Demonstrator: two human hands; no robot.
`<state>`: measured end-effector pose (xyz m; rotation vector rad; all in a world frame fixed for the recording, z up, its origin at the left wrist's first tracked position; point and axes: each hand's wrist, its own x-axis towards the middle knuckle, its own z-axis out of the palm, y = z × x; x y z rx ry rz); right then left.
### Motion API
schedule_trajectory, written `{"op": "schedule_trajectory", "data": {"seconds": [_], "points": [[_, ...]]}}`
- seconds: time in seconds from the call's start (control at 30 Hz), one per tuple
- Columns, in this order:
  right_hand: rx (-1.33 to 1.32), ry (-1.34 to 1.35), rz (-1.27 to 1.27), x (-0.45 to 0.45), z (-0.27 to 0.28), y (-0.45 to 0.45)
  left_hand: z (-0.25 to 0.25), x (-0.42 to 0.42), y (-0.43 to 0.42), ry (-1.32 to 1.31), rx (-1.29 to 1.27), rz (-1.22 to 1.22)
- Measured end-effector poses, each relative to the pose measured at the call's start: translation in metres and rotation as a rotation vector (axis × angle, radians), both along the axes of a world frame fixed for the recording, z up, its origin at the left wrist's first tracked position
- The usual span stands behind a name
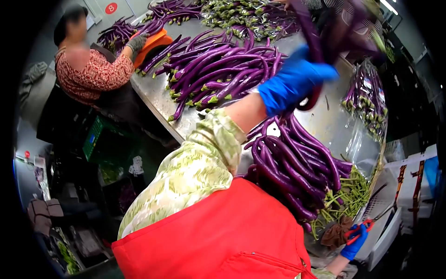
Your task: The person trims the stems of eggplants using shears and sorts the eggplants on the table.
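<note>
My left hand (297, 79), in a blue glove, is closed around several long purple eggplants (313, 35), blurred by motion, above the metal table (332, 109). Below it lies a pile of eggplants (292, 162) beside cut green stems (355, 193). At the lower right, my right hand (357, 239), also gloved in blue, grips red-handled scissors (369, 224), their blades pointing up and to the right. A brown cloth (337, 232) lies just left of that hand. A larger heap of eggplants (223, 72) spreads across the table beyond my left forearm.
A person (93, 74) in a red patterned top stands at the left, a gloved hand by an orange crate (151, 44). Bagged eggplants (367, 95) lie at the right edge, more bags (246, 18) at the far side. Another person's striped sleeve shows at the top. A green crate (104, 139) stands lower left.
</note>
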<state>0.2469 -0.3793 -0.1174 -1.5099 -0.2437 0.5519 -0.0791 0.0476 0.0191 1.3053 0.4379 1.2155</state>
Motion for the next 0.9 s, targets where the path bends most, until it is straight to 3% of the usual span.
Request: {"op": "schedule_trajectory", "data": {"seconds": [0.03, 0.07, 0.1, 0.13, 0.17, 0.2, 0.27, 0.3, 0.33, 0.4, 0.47, 0.53, 0.6, 0.63, 0.67, 0.7, 0.73, 0.77, 0.9], "points": [[-0.002, 0.022, 0.046, -0.008, -0.003, 0.004, -0.003, -0.012, 0.017, -0.086, -0.077, 0.035], [0.077, 0.045, 0.056, 0.001, -0.022, 0.002, -0.011, -0.015, 0.04, -0.38, -0.091, 0.174], [0.096, 0.086, 0.084, -0.001, -0.03, 0.007, -0.01, -0.033, 0.047, -0.463, -0.219, 0.232], [0.113, 0.124, 0.108, -0.008, -0.033, 0.012, -0.019, -0.04, 0.07, -0.731, -0.241, 0.37], [0.114, 0.136, 0.14, -0.018, -0.033, 0.02, -0.039, -0.059, 0.099, -0.78, -0.151, 0.416], [0.124, 0.143, 0.157, -0.029, -0.032, 0.028, -0.041, -0.073, 0.109, -0.86, -0.219, 0.515], [0.059, 0.138, 0.084, -0.041, -0.036, 0.026, -0.116, -0.137, 0.228, -0.888, -0.035, 0.726], [0.086, 0.157, 0.076, -0.041, -0.044, 0.027, -0.073, -0.119, 0.174, -0.867, -0.196, 0.754], [0.041, 0.157, 0.043, -0.046, -0.044, 0.027, -0.139, -0.162, 0.234, -0.876, -0.239, 0.465], [0.103, 0.206, 0.025, -0.052, -0.038, 0.031, -0.199, -0.198, 0.283, -0.884, -0.316, 0.43], [0.104, 0.16, -0.015, -0.057, -0.025, 0.035, -0.213, -0.198, 0.29, -0.827, -0.513, 0.675], [0.123, 0.157, -0.05, -0.065, -0.025, 0.026, -0.182, -0.19, 0.262, -0.78, -0.638, 0.57], [0.197, 0.165, -0.095, -0.082, -0.018, 0.022, -0.199, -0.211, 0.275, -0.447, -0.715, 0.556], [0.156, 0.115, -0.112, -0.086, -0.024, 0.012, -0.194, -0.216, 0.259, 0.52, -0.513, 0.843], [0.117, 0.126, -0.151, -0.087, -0.03, 0.004, -0.191, -0.227, 0.261, 0.726, -0.403, 0.857], [0.07, 0.116, -0.111, -0.079, -0.031, -0.002, -0.174, -0.244, 0.274, 0.592, -0.388, 0.778], [0.024, 0.104, -0.07, -0.071, -0.032, -0.008, -0.159, -0.242, 0.273, 0.224, -0.499, 0.668], [0.071, 0.079, -0.069, -0.07, -0.03, 0.002, -0.145, -0.242, 0.268, 0.104, -0.532, 0.602], [0.056, 0.084, -0.155, -0.098, -0.04, -0.017, -0.103, -0.213, 0.223, 0.124, -0.497, 0.314]]}}
